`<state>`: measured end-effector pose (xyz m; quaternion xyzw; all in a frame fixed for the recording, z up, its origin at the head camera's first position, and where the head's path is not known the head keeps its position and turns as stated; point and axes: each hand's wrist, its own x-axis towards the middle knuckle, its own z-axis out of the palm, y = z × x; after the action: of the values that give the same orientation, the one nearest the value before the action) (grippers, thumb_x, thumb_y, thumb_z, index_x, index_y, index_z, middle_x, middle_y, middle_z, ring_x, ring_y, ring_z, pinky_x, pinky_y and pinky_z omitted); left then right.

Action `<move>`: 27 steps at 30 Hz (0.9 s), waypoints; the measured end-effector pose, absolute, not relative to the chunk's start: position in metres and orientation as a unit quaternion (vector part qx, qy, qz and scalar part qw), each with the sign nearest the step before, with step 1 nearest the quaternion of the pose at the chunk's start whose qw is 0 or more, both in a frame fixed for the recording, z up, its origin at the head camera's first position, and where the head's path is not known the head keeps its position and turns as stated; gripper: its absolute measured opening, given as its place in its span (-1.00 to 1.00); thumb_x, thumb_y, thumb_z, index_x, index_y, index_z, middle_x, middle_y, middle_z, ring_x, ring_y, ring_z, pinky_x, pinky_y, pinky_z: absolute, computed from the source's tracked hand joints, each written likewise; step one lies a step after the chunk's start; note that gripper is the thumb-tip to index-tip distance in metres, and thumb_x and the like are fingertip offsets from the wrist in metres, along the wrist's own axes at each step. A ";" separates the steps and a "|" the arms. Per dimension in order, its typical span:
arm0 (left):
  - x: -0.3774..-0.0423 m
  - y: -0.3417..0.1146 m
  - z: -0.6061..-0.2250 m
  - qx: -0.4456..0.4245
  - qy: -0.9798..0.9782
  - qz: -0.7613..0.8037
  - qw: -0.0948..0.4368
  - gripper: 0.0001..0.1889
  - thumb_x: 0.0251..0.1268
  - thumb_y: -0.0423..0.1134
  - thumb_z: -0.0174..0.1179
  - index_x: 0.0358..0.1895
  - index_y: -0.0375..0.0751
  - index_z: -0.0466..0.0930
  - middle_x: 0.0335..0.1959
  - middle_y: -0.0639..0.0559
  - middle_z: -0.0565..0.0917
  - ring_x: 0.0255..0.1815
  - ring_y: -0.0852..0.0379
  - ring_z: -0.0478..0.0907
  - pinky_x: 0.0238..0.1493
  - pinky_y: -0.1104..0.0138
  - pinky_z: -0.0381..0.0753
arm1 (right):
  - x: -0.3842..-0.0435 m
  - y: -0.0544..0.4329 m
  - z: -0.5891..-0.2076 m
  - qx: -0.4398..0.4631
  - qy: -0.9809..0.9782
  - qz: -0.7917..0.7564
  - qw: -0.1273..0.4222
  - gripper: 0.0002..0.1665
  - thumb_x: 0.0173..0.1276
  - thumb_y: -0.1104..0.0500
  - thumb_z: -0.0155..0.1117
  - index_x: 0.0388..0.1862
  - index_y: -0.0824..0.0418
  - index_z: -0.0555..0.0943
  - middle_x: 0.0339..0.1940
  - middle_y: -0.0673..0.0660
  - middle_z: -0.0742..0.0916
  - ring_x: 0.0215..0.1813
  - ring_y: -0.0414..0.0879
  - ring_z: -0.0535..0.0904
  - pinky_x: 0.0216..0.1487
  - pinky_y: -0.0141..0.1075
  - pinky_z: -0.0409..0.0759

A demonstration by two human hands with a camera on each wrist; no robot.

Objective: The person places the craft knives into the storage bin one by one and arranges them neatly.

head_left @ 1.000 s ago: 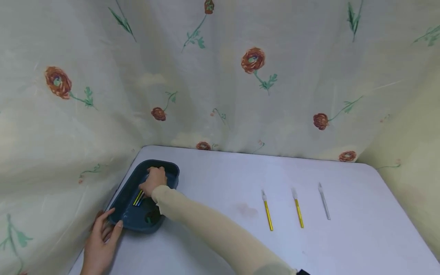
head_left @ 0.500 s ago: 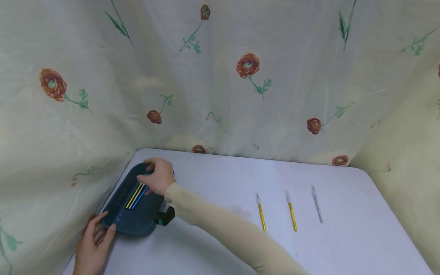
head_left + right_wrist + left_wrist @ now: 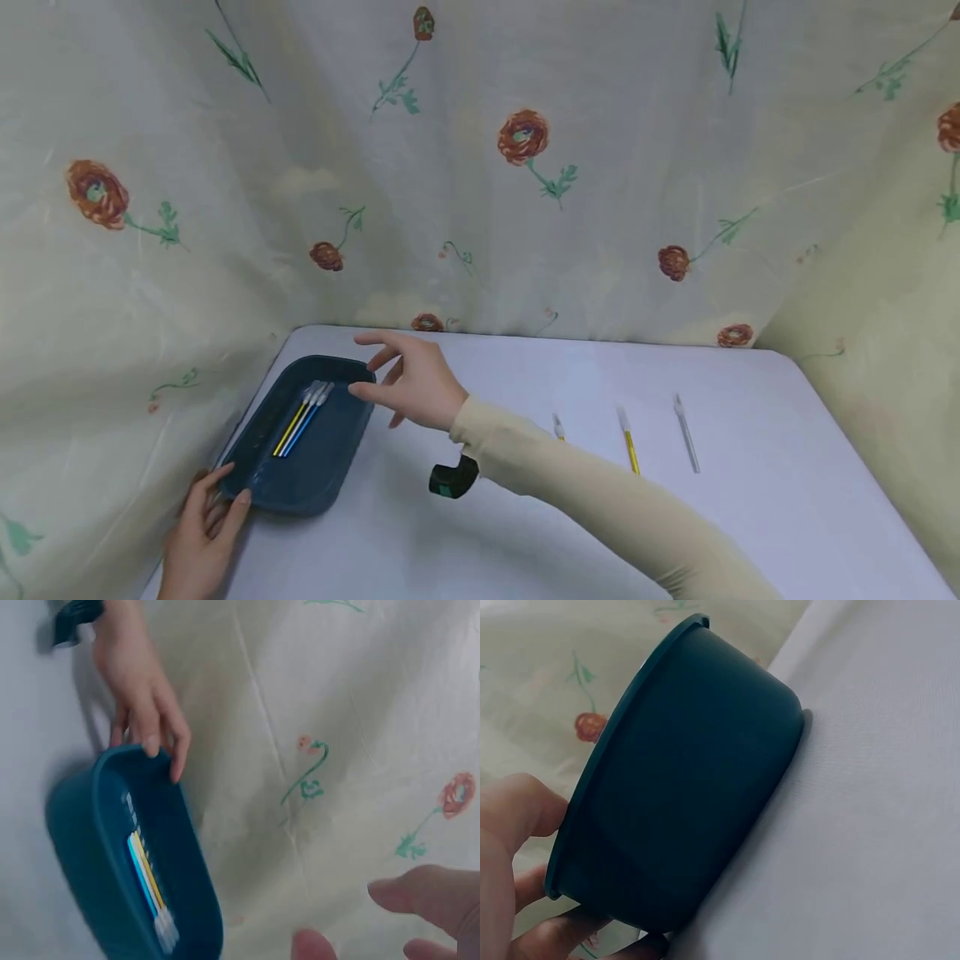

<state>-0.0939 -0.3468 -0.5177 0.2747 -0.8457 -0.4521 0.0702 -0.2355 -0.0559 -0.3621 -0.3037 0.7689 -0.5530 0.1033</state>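
- The hands differ in duty: the left hand [image 3: 198, 533] grips the near-left corner of the tray [image 3: 322, 475], thumb and forefinger at the rim, other fingers lower by the outer wall, presumably to keep it from sliding.
- The right hand [image 3: 416, 379] holds nothing; its thumb and fingers are loosely spread, in the air by the tray's far right rim. The right wrist view shows it clear of the tray.
- Inside the tray lie slim capped tools [image 3: 300, 423], yellow, pale and blue, side by side with their clear ends all facing away from the person. Lying parallel, they probably roll less and take little room.
- The tray rests near the left edge of the bench [image 3: 480, 367], perhaps so that the middle is free for the arms.
- Well apart to the right lie a silver tool [image 3: 687, 437], a yellow tool [image 3: 631, 450] and a partly hidden tool [image 3: 558, 427], covered lower down by the right sleeve [image 3: 585, 475]. Such spacing likely makes each easy to pinch singly.
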 end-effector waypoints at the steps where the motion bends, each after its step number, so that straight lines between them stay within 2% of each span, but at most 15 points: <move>1: -0.094 -0.347 -0.518 0.274 -0.847 -0.451 0.066 -0.33 0.79 -0.11 0.12 0.75 -0.18 0.13 0.76 -0.48 -0.26 0.55 -0.66 0.24 0.50 -0.32 0.43 | -0.234 -0.049 -0.361 -0.305 0.772 -0.548 0.106 -0.29 0.45 0.20 0.59 0.54 0.11 0.59 0.08 0.19 0.76 -0.27 -0.13 0.74 -0.53 -0.13 0.84; 8: -0.092 -0.354 -0.515 0.263 -0.851 -0.453 0.033 -0.29 0.79 -0.02 0.09 0.77 -0.17 0.08 0.75 -0.51 -0.28 0.56 -0.67 0.19 0.52 -0.34 0.36 | -0.230 -0.007 -0.359 -0.331 0.781 -0.518 0.110 -0.29 0.45 0.15 0.60 0.54 0.04 0.59 0.02 0.11 0.76 -0.20 -0.08 0.74 -0.54 -0.12 0.84; 14: -0.093 -0.358 -0.510 0.249 -0.855 -0.455 0.013 -0.31 0.78 -0.12 0.13 0.75 -0.22 0.09 0.74 -0.55 -0.05 0.57 -0.64 0.21 0.53 -0.27 0.39 | -0.229 0.030 -0.361 -0.337 0.785 -0.507 0.114 -0.31 0.44 0.14 0.61 0.51 -0.05 0.62 -0.03 0.04 0.76 -0.22 -0.05 0.75 -0.53 -0.09 0.84; 18: -0.093 -0.361 -0.508 0.241 -0.859 -0.453 0.002 -0.30 0.79 -0.10 0.13 0.75 -0.23 0.07 0.71 -0.58 0.02 0.58 -0.59 0.24 0.52 -0.24 0.40 | -0.231 0.057 -0.367 -0.331 0.788 -0.505 0.116 -0.31 0.43 0.15 0.62 0.50 -0.07 0.62 -0.01 0.07 0.76 -0.23 -0.01 0.74 -0.52 -0.07 0.84; 27: -0.092 -0.358 -0.508 0.242 -0.859 -0.451 0.004 -0.29 0.78 -0.08 0.13 0.76 -0.22 0.07 0.73 -0.54 0.03 0.59 -0.56 0.26 0.51 -0.23 0.39 | -0.244 0.116 -0.396 -0.289 0.787 -0.532 0.115 -0.25 0.43 0.14 0.64 0.54 -0.08 0.57 0.05 0.16 0.74 -0.18 0.11 0.75 -0.47 0.02 0.86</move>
<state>-0.0918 -0.3576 -0.5082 0.2417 -0.8591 -0.4512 0.0043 -0.2435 0.1163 -0.3957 -0.2891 0.7873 -0.5323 0.1153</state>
